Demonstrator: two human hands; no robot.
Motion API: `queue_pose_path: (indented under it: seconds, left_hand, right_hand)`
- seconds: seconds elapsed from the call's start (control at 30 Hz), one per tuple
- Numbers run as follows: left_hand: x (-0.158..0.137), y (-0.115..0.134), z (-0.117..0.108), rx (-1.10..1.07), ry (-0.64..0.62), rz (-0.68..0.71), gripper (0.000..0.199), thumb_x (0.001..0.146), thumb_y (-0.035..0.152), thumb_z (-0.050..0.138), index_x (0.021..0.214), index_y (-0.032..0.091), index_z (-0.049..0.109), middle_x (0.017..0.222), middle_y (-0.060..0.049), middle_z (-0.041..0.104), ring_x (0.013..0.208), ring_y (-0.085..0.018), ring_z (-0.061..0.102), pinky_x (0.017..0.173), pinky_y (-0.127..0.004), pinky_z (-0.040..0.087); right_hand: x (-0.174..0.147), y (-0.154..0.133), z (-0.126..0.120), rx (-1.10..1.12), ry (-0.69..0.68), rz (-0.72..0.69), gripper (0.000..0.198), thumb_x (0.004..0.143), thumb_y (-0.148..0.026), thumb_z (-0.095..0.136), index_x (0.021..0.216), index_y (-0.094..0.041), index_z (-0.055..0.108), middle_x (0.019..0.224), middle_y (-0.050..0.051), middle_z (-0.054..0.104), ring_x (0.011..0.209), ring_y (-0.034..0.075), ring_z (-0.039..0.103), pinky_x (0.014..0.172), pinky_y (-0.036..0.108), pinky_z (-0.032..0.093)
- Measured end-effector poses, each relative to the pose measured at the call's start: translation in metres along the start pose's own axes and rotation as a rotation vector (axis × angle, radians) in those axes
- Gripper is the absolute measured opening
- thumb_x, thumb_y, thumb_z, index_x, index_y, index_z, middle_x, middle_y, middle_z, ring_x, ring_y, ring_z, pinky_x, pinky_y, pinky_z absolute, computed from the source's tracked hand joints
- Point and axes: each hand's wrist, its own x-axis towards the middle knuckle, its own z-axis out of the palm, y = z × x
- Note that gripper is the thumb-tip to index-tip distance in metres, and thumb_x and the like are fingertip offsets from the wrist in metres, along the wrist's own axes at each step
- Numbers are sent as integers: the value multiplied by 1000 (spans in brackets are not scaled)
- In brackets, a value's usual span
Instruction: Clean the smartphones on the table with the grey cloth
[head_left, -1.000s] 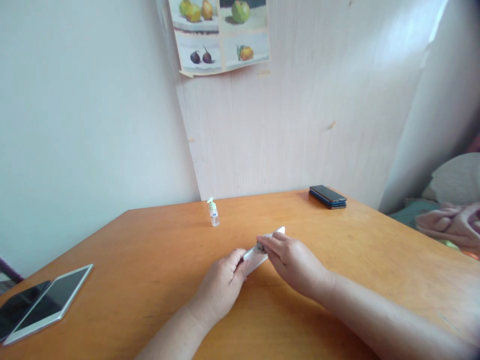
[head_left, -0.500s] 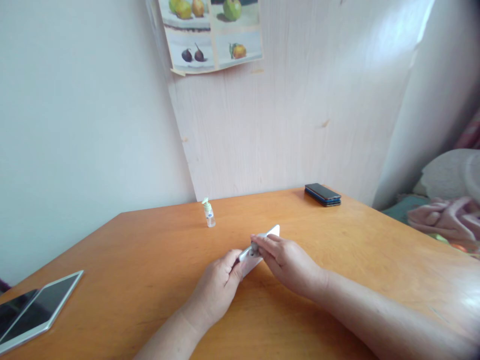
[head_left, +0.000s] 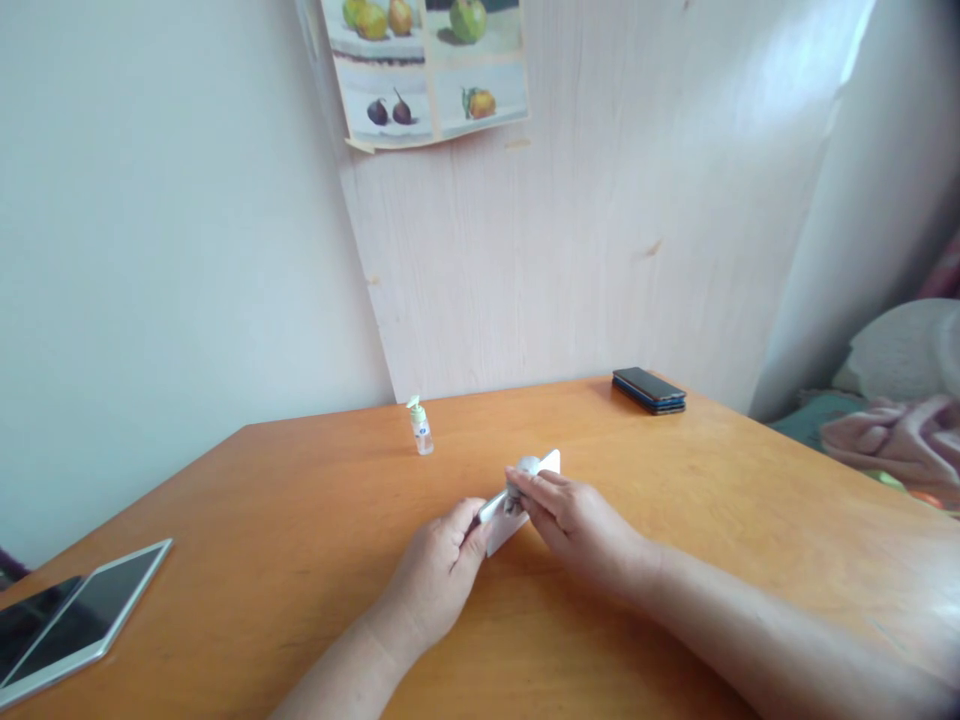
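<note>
My left hand (head_left: 442, 560) is closed around the near left end of a thin white phone (head_left: 504, 533), which is tilted up off the table. My right hand (head_left: 574, 520) pinches a small crumpled grey cloth (head_left: 514, 496) and presses it over the phone's upper edge. A little of the cloth shows on the far side, above the fingers. The right fingers and the cloth cover the middle of the phone, and its far corner sticks out beyond them.
A small pump bottle (head_left: 422, 432) stands on the wooden table (head_left: 315, 510) beyond my hands. Stacked dark phones (head_left: 649, 390) lie at the back right. A white-framed tablet (head_left: 101, 610) with a dark phone on it lies at the left. Fabric (head_left: 900, 440) is heaped beyond the right edge.
The cloth has shifted slightly, and more of it shows above the right fingers. My left hand keeps its grip on the phone. The view has moved very slightly.
</note>
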Motion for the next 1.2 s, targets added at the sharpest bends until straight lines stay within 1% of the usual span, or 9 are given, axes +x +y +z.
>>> queue_pose_path:
  seconds: [0.07,0.17,0.23,0.3,0.43,0.63,0.8,0.97,1.2]
  left_hand:
    - [0,0,-1,6,6,1,24,98,37,40,99,23,59,82,1,64,75,-15,58,66,-23,39]
    - [1,-3,-1,-4,25,-10,25,97,39,40,96,22,58,81,0,64,75,-16,58,67,-24,40]
    - [3,-6,0,-42,36,-26,25,97,40,41,98,21,58,84,-1,65,78,-18,60,69,-25,42]
    - [4,-10,1,-95,64,-49,25,96,39,42,104,21,57,91,-3,67,84,-19,61,74,-27,44]
    - [7,-19,4,-169,95,-107,27,94,37,44,112,20,56,103,-5,68,94,-22,62,81,-30,46]
    - [8,-30,4,-75,96,-176,27,93,41,45,106,22,58,96,-3,68,90,-21,62,78,-29,45]
    - [3,-20,1,70,57,-170,36,88,53,52,107,23,56,97,-3,67,89,-21,62,74,-28,44]
    - [0,-7,-2,206,35,-185,57,69,61,70,109,24,56,109,-6,64,101,-26,58,79,-31,44]
    - [-2,-4,-4,347,20,-197,52,70,59,68,108,25,57,108,-7,59,108,-28,53,87,-34,41]
  right_hand:
    - [1,6,1,22,15,12,40,95,-20,41,132,-20,56,107,11,68,91,20,66,78,28,50]
    - [5,33,-4,32,140,233,40,90,-21,46,129,-20,56,109,10,69,97,22,65,82,31,47]
    - [9,49,-9,67,195,417,33,88,-24,48,117,-18,63,100,8,71,92,22,65,79,31,46]
    - [11,58,-13,111,200,509,25,86,-28,48,99,-18,68,89,6,71,84,21,64,73,29,45]
    - [11,55,-10,154,150,486,23,85,-31,49,87,-20,68,79,2,70,76,18,63,65,26,43]
    - [9,48,-3,183,46,435,21,85,-30,50,88,-20,68,84,3,72,79,19,64,69,28,44]
    - [8,49,0,89,30,371,21,84,-26,49,89,-21,69,85,3,72,79,19,63,70,28,44]
    - [7,53,5,34,24,331,20,83,-24,50,89,-21,68,86,4,71,82,20,63,71,28,44]
    - [7,54,4,57,74,372,19,83,-25,51,93,-23,66,85,2,71,79,19,63,70,28,44]
